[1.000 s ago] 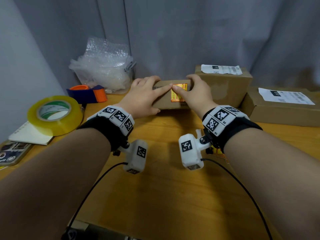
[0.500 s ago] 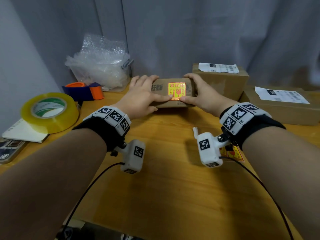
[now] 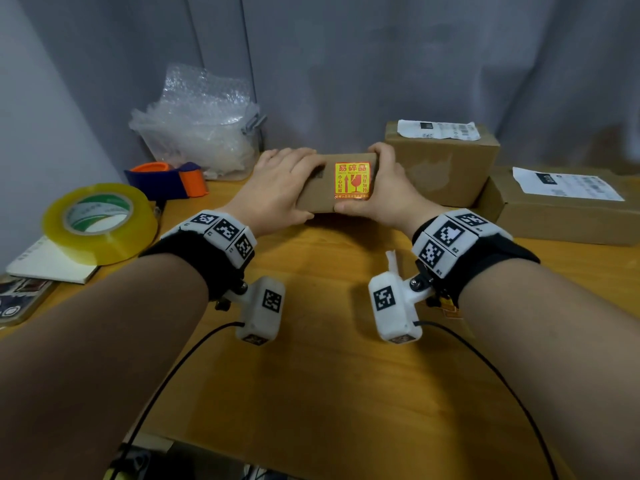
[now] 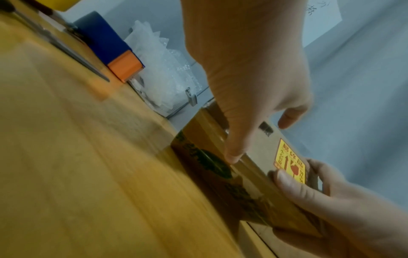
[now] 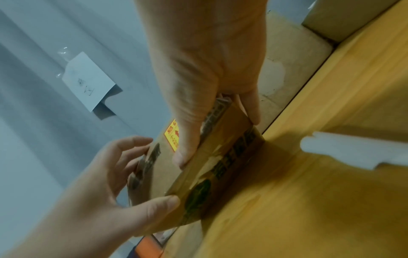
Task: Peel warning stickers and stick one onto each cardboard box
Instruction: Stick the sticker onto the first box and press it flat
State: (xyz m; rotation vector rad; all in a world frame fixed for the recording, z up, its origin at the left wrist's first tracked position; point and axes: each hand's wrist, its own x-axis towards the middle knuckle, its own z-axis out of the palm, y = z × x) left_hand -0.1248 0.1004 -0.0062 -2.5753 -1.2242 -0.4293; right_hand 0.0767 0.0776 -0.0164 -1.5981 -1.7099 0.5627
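Note:
A small cardboard box (image 3: pixel 316 199) is held between both hands at the middle back of the wooden table. Its stickered face is tilted toward me, with a yellow-and-red warning sticker (image 3: pixel 352 180) stuck flat near its right end. My left hand (image 3: pixel 277 192) grips the left end, with the thumb on the near edge (image 4: pixel 234 153). My right hand (image 3: pixel 388 192) grips the right end, its thumb beside the sticker (image 5: pixel 172 137). A taller box (image 3: pixel 446 168) and a flat box (image 3: pixel 568 216) stand to the right, each with only a white label. A sticker sheet (image 3: pixel 450 308) peeks out under my right wrist.
At the left lie a yellow tape roll (image 3: pixel 100 223), a blue-and-orange tape dispenser (image 3: pixel 169 180), a clear tub of bubble wrap (image 3: pixel 201 133), a notebook (image 3: pixel 52 270) and a phone (image 3: pixel 17 299). A grey curtain hangs right behind the boxes. Cables trail from both wrist cameras over the table's front.
My fingertips have come off the sticker. Both hands now grip the ends of the small box, which has tipped so that its stickered face shows fully toward me.

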